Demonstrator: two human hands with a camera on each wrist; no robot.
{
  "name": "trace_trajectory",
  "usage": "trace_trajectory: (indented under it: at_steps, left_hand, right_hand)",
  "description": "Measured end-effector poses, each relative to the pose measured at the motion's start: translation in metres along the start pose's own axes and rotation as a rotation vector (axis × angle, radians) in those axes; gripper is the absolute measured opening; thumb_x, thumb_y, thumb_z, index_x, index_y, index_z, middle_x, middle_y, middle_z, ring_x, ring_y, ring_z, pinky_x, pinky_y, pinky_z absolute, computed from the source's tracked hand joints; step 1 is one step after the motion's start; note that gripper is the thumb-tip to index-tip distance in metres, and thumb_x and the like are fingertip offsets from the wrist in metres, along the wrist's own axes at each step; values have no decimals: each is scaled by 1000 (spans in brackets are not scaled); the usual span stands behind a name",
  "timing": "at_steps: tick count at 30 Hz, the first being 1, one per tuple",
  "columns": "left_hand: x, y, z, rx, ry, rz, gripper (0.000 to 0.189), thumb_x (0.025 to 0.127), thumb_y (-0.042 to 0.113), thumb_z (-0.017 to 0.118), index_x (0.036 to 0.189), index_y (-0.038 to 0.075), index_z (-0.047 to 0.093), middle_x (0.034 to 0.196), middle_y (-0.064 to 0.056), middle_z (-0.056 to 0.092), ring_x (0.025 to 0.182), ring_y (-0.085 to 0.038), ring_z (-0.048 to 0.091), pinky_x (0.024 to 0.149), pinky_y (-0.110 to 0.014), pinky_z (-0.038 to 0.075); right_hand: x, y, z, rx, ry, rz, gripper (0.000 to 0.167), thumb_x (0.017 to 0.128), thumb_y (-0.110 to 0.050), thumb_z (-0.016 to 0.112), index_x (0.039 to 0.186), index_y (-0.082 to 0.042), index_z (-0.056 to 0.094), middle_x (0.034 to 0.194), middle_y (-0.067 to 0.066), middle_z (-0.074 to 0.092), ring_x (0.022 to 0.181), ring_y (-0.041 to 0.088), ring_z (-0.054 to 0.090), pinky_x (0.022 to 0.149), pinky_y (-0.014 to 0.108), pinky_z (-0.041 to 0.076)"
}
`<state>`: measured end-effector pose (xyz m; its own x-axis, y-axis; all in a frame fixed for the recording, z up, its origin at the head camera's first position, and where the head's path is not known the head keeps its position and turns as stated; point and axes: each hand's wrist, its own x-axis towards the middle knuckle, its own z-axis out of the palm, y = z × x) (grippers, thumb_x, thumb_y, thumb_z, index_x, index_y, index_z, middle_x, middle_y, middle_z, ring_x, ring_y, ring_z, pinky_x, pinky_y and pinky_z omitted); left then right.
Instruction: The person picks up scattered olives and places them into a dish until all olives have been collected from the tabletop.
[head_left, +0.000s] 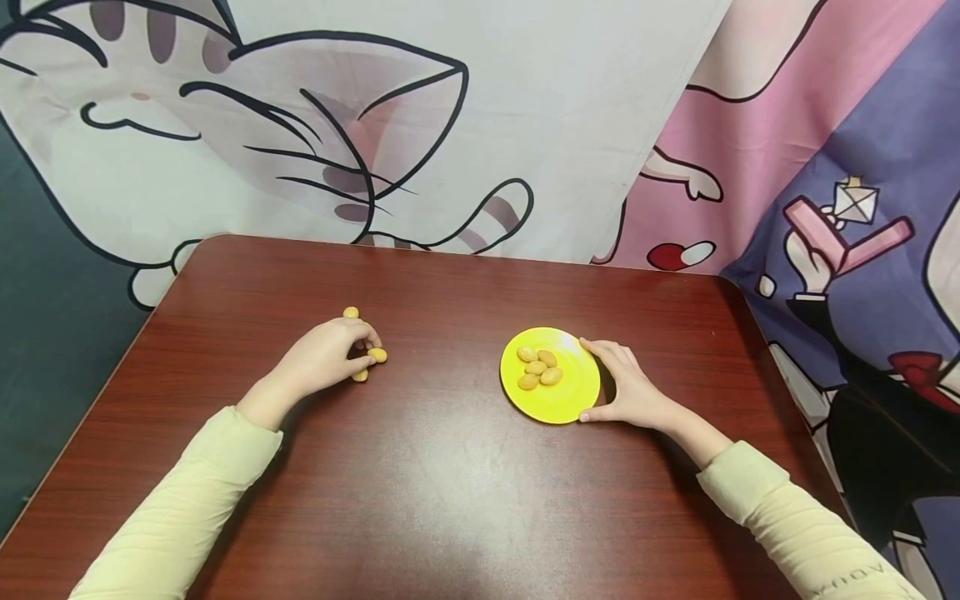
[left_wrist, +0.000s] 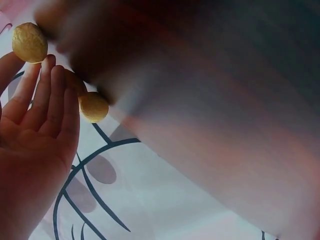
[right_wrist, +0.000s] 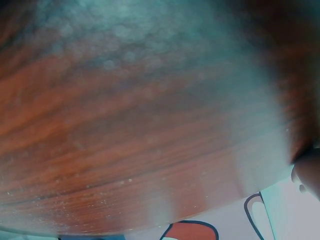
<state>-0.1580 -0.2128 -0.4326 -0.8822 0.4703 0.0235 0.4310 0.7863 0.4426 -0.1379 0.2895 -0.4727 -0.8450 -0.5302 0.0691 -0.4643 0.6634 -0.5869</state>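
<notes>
My left hand [head_left: 326, 354] is low over the left part of the table. Its thumb and fingertips pinch a small yellow oval piece [head_left: 377, 355], which shows a rough skin in the left wrist view. Two more such pieces lie close by: one piece [head_left: 351, 312] beyond the hand, another piece [head_left: 360, 375] partly covered by the thumb side. On the right, my right hand [head_left: 630, 387] holds the rim of a round yellow plate [head_left: 577, 387], thumb at the near side and fingers at the far side. Several yellow oval pieces [head_left: 536, 367] sit together on the plate.
The table [head_left: 442, 500] has a glossy reddish-brown wood grain and rounded far corners. Behind it hangs a white cloth [head_left: 570, 108] with a cartoon cat. A pink and purple printed cloth [head_left: 847, 150] hangs along the right side.
</notes>
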Motion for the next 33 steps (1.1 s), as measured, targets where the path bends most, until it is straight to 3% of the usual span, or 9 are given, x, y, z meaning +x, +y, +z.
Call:
trace_trajectory:
  at_steps: [16,24,33]
  left_hand:
    - [11,19,7,-14,60,32,10,94,11,79,103,10,76,97,-4,74,92,-21,68,87,-43,58]
    - [24,38,11,-34,78,49,13,93,14,80,105,12,76,105,-4,75,100,-22,69,93,-42,57]
    - [44,60,18,-36,79,128,12,94,15,79,106,12,76,104,-4,75,99,-22,68,95,-41,57]
  right_hand:
    - [0,1,1,10,-15,30,120,67,-34,101,163,-3,35,154,21,44,142,42,34,112,62,31]
    - [0,1,2,10,-14,27,120,67,-34,100,162,-3,36,154,22,45,141,42,35,110,60,31]
    - [0,0,1,9,-16,29,120,67,-34,100,162,-2,35,154,22,44,141,42,34,110,61,31]
